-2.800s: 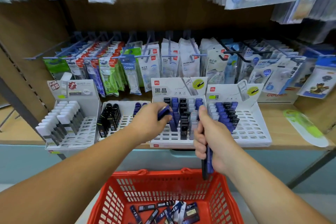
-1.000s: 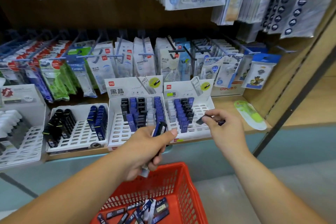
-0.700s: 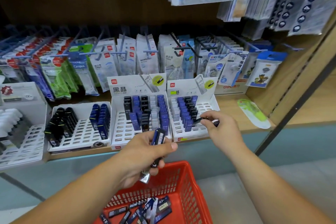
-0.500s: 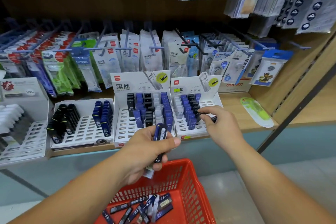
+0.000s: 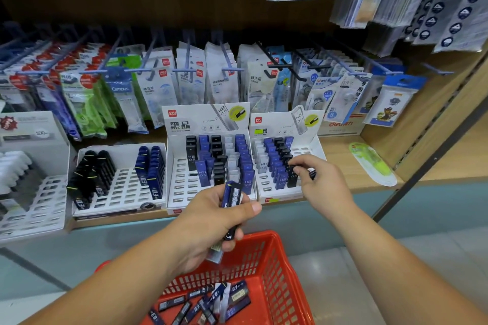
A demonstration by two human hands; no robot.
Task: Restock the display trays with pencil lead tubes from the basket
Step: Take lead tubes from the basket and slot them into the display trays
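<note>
- Tube (image 5: 313, 173), dark, pinched in the right hand (image 5: 320, 183) over the right display tray (image 5: 303, 152), beside its black row.
- Left hand (image 5: 211, 219) grips spare tubes (image 5: 232, 194) above the red basket (image 5: 280, 253).
- Best slotted upright into the next free hole, matching colour.

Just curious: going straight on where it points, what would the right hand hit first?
Probably the black tubes in the right tray, just ahead of the right hand; depth unclear.
</note>
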